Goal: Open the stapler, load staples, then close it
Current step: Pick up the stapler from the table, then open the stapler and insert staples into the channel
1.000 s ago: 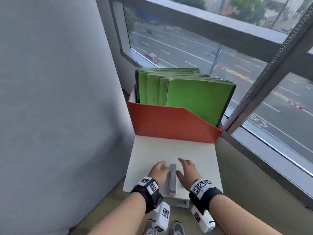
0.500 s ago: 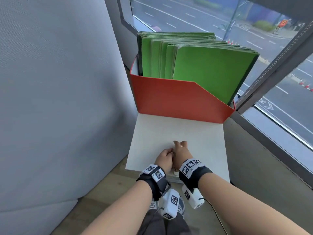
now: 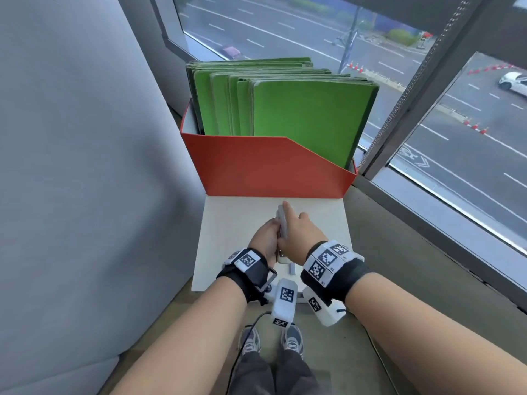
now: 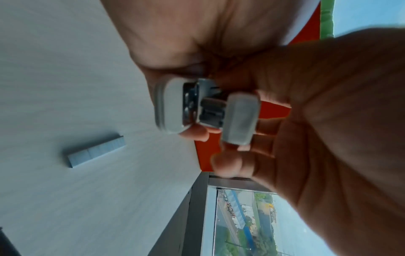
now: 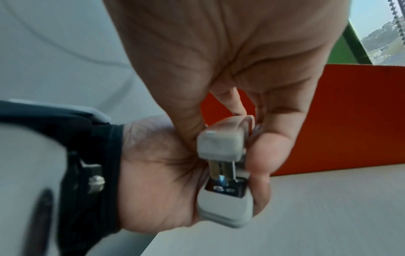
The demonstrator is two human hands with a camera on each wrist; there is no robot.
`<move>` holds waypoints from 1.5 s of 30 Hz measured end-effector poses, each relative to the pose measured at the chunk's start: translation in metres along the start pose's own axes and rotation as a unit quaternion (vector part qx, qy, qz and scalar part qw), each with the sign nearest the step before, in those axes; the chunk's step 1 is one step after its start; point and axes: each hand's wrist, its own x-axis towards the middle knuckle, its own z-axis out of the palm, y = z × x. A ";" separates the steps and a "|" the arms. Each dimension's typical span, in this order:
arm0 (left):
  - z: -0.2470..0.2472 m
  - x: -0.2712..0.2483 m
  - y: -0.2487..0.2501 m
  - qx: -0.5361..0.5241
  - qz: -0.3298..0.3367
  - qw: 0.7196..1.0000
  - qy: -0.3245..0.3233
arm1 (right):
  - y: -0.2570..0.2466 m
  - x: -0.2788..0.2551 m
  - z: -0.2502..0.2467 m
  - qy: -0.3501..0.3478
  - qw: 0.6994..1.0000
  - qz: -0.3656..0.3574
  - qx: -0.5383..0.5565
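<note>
Head view: the left hand (image 3: 263, 238) and right hand (image 3: 298, 238) are together gripping a slim grey plastic stapler (image 3: 281, 222) above the pale matte surface (image 3: 322, 220).

Left wrist view: the stapler's rounded halves are standing parted, metal showing between; a rectangular staple strip (image 4: 95, 152) is lying apart from the hands.

Right wrist view: the right hand's curled fingers (image 5: 258, 155) are pinching the upper half.

Even, soft daylight is admitted through the window (image 3: 427, 81) at the far right. Shadows are kept faint and no glare is seen. Straight lines are bent towards the edges. In both wrist views, the close hands are rendered blurred and soft.
</note>
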 end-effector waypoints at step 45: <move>-0.040 -0.045 -0.009 0.044 -0.009 0.999 -0.015 | -0.001 0.076 -0.051 0.004 0.981 0.035 0.191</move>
